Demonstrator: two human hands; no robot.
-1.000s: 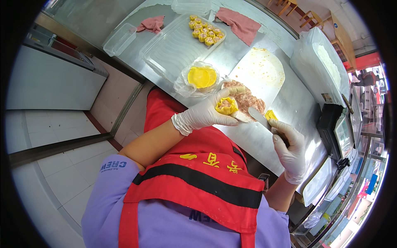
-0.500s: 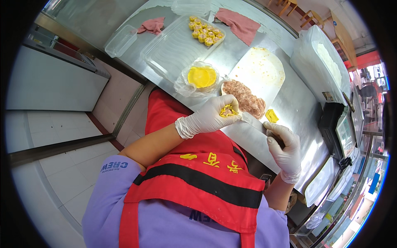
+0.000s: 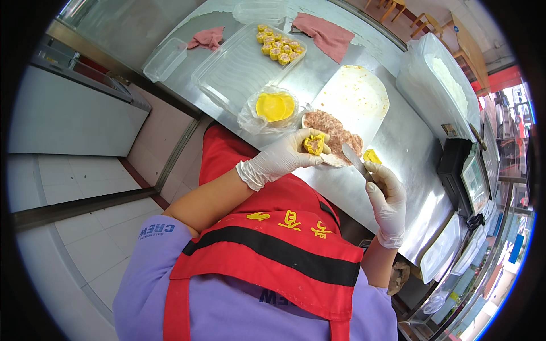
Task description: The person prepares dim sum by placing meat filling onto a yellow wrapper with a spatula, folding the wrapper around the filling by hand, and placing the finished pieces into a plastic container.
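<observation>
My left hand (image 3: 287,152), in a white glove, holds a siu mai dumpling (image 3: 314,144) with a yellow wrapper and a pinkish filling on top. In my gloved right hand (image 3: 388,196) is a flat-bladed knife (image 3: 356,162), its handle partly hidden by the fingers and its tip pointing toward the meat. Just past both hands, a mound of minced meat (image 3: 333,129) lies on the near end of a white board (image 3: 358,94). A loose yellow wrapper (image 3: 371,156) lies beyond my right fingers. Left of the meat, a stack of round yellow wrappers (image 3: 275,107) rests in clear plastic.
A clear tray (image 3: 224,77) holds several finished dumplings (image 3: 280,45) at its far right corner. Pink cloths (image 3: 327,35) and a clear container (image 3: 165,59) lie on the metal table. At right stand a large bin of white powder (image 3: 441,85) and a black scale (image 3: 458,170).
The knife has drawn away from the dumpling and now angles up over the meat's edge. My left hand has turned the dumpling, so more of its side shows.
</observation>
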